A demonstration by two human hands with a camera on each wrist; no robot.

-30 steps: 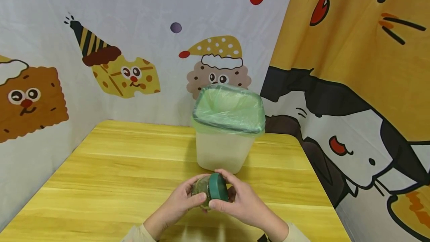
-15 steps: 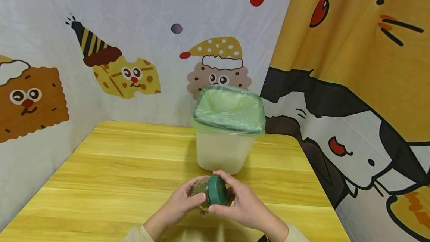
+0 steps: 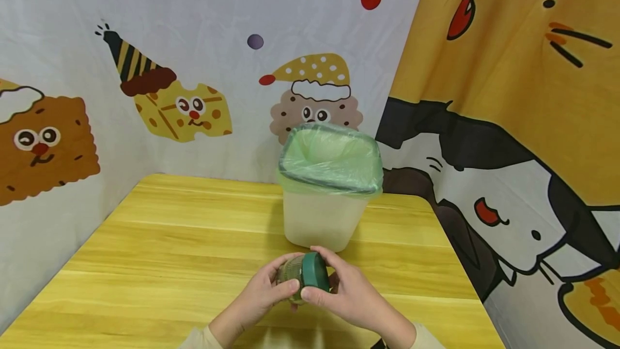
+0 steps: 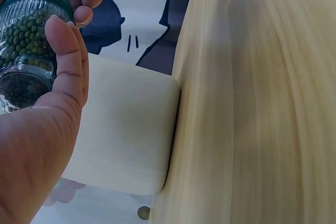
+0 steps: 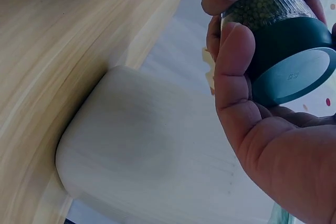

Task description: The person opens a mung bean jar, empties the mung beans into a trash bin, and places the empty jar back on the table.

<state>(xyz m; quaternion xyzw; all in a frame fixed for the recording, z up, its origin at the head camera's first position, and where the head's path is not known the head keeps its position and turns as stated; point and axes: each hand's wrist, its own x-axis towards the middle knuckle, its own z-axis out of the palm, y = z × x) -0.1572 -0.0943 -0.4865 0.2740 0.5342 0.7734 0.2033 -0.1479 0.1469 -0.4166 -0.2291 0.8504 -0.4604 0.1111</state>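
A ribbed clear jar (image 3: 290,272) of small green beans, likely mung beans (image 4: 23,36), lies tilted on its side between both hands, over the table's near part. Its dark green lid (image 3: 316,272) points to the right. My left hand (image 3: 263,288) grips the jar's glass body, thumb across the near side. Around the lid curl the fingers and thumb of my right hand (image 3: 351,291). In the right wrist view the flat top of the green lid (image 5: 294,74) shows, seated on the jar.
Just beyond the hands stands a whitish bin (image 3: 319,220) with a light green bag (image 3: 334,176) folded over its rim. Wood-grain table (image 3: 169,246) lies beneath. Cartoon-printed cloths (image 3: 203,4) hang behind and to the right.
The jar and its lid have tipped slightly back and forth in the hands, the right hand shifting a little with the lid. Both grips stay, and the bin has not moved.
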